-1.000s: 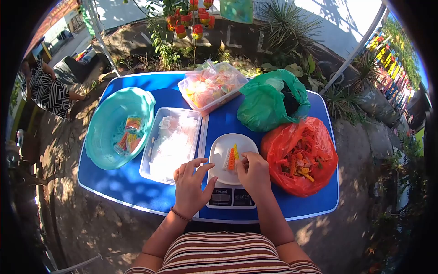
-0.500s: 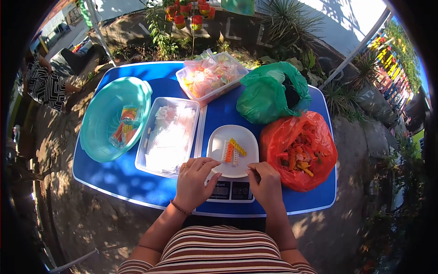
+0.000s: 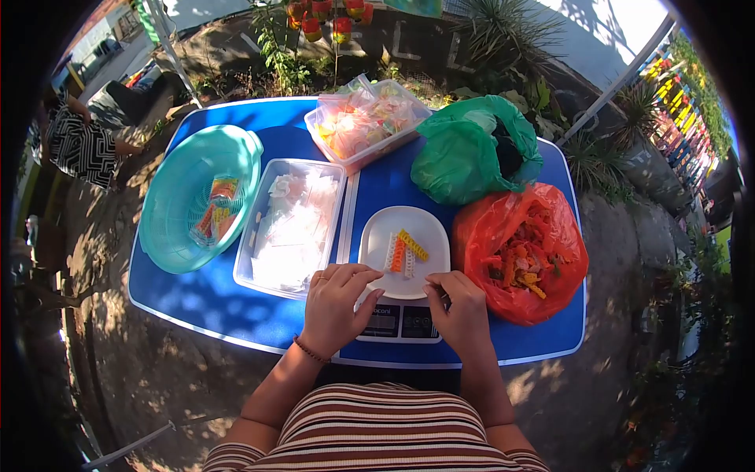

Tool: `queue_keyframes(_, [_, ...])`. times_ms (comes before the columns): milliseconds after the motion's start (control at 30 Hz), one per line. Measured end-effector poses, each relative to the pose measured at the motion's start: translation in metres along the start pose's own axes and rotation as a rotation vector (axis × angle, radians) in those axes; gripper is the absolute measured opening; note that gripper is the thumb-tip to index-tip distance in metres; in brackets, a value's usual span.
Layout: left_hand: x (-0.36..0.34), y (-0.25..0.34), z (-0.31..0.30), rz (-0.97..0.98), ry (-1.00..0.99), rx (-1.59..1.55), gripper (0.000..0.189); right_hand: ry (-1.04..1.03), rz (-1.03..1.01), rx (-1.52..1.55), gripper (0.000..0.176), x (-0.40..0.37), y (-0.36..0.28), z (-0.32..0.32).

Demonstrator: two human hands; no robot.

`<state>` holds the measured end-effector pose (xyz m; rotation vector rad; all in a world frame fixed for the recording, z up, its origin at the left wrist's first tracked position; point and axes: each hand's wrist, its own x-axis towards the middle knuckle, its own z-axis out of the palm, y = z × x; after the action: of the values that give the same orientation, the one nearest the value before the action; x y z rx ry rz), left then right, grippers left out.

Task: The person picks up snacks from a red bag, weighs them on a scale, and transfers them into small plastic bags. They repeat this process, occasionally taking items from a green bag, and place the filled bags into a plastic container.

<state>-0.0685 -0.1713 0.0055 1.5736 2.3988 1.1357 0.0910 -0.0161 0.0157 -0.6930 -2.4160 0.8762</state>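
Observation:
A kitchen scale (image 3: 421,322) stands near the table's front edge with a white tray (image 3: 377,222) on top. On the tray lie several crinkled spiral pieces: a yellow piece (image 3: 414,246), an orange piece (image 3: 397,256) and white ones beside it. My left hand (image 3: 336,308) is at the tray's front left, thumb apart from the fingers, holding nothing. At the front right is my right hand (image 3: 460,309), its fingers bent and thumb slightly apart, with nothing visible in it. Both hands partly cover the scale's front.
Right of the scale sits a red plastic bag (image 3: 480,271) of coloured pieces, with a green bag (image 3: 448,165) behind. A clear tub (image 3: 314,287) holds small plastic packets. Further left is a teal basket (image 3: 161,212); a tub (image 3: 358,157) of filled packets stands behind. Another person (image 3: 82,149) is far left.
The camera view has shifted slightly, so the table things sit a little higher in it. Both hands stay by the tray, and the pieces lie as before.

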Motion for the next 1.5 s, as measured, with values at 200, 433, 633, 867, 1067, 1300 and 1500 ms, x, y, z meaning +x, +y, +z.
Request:
queue_keyframes(200, [0.000,-0.003,-0.001,0.010,0.051,-0.020,0.019,-0.020,-0.124,-0.020,0.013,0.009,-0.009,0.012])
queue_keyframes(433, [0.008,-0.043,-0.027,-0.071,0.356,0.226,0.028,-0.063,-0.383,-0.028,0.013,0.038,-0.040,0.037])
queue_keyframes(633, [0.006,-0.070,-0.034,-0.161,0.217,0.443,0.054,-0.163,-0.458,0.047,0.010,0.049,-0.062,0.065])
queue_keyframes(867, [0.008,-0.075,-0.028,-0.379,0.067,0.375,0.051,-0.180,-0.473,0.038,0.010,0.052,-0.064,0.071])
queue_keyframes(1067, [0.012,-0.088,-0.021,-0.225,0.304,0.464,0.026,-0.179,-0.391,0.083,0.012,0.049,-0.056,0.060])
queue_keyframes(1300, [0.034,-0.033,-0.029,-0.152,0.504,0.618,0.019,-0.033,-0.357,0.054,0.025,0.045,-0.046,0.040])
queue_keyframes(1500, [0.042,-0.063,-0.035,-0.359,0.394,0.584,0.012,-0.053,-0.322,0.073,0.026,0.037,-0.029,0.034])
